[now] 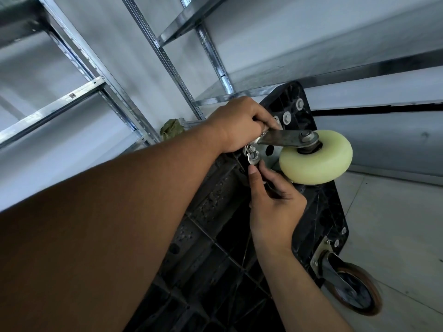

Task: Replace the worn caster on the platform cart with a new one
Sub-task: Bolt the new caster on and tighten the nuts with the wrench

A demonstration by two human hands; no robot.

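The black platform cart [318,212] stands tipped on its side, its ribbed underside facing me. A caster with a pale yellow wheel [316,158] and a metal fork sits against the cart's upper corner. My left hand [237,124] grips the top of that caster's mounting plate, fingers curled over it. My right hand [273,200] pinches a small wrench [253,159] on a nut at the plate's lower edge. A second caster with a brown-rimmed wheel [354,291] is bolted to the cart's lower corner.
Galvanised steel shelving [79,92] rises behind and to the left of the cart. A green crumpled bag [171,128] lies by the shelf upright. Pale floor tiles [395,224] spread to the right of the cart.
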